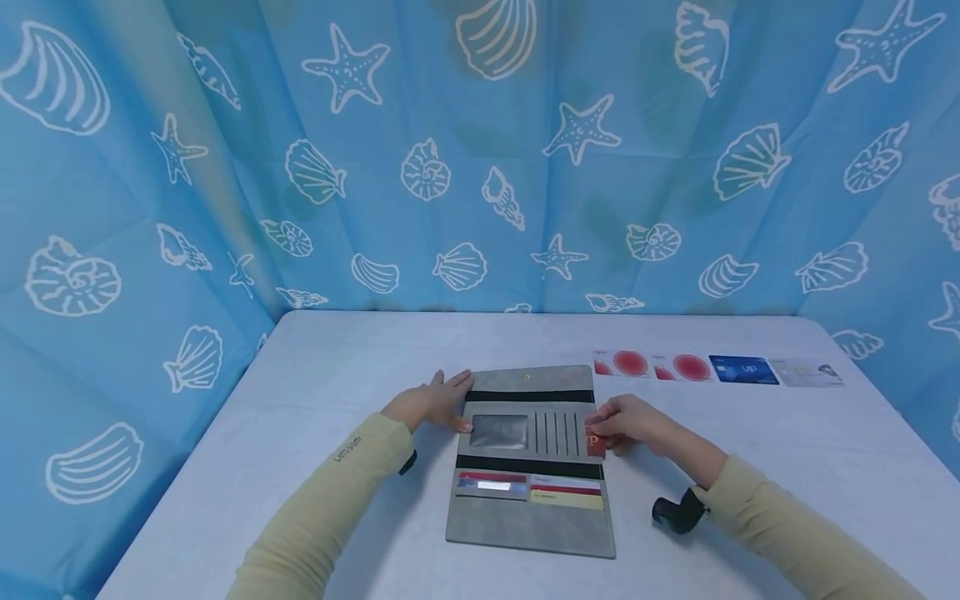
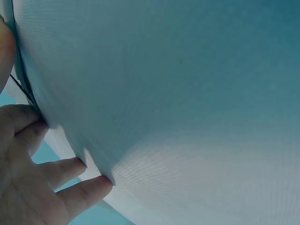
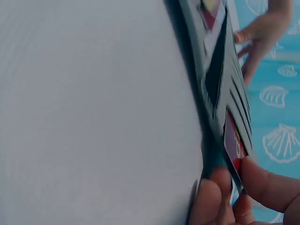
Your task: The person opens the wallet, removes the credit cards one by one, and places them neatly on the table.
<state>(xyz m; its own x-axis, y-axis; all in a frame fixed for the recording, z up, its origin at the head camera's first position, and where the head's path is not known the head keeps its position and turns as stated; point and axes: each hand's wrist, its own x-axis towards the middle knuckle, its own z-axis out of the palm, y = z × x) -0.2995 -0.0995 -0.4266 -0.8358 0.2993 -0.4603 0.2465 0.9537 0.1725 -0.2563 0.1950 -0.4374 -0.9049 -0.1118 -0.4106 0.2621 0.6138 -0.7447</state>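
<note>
An unfolded grey wallet (image 1: 531,533) lies flat on the white table, with a clear window and a row of upright slots in its middle panel. At its right edge my right hand (image 1: 628,421) pinches a red card (image 1: 596,443), whose one side sits at the outermost slot. The right wrist view shows the thumb on the face of this red card (image 3: 234,140) and fingers behind. My left hand (image 1: 435,402) rests on the wallet's left edge, fingers spread. Several cards (image 1: 566,492) stick out of the lower pockets.
Four-side-by-side cards lie at the back right: two white ones with red circles (image 1: 688,367), a blue VIP card (image 1: 744,370) and a pale grey card (image 1: 808,372). A blue curtain (image 1: 480,167) with shell prints hangs behind the table (image 1: 360,350).
</note>
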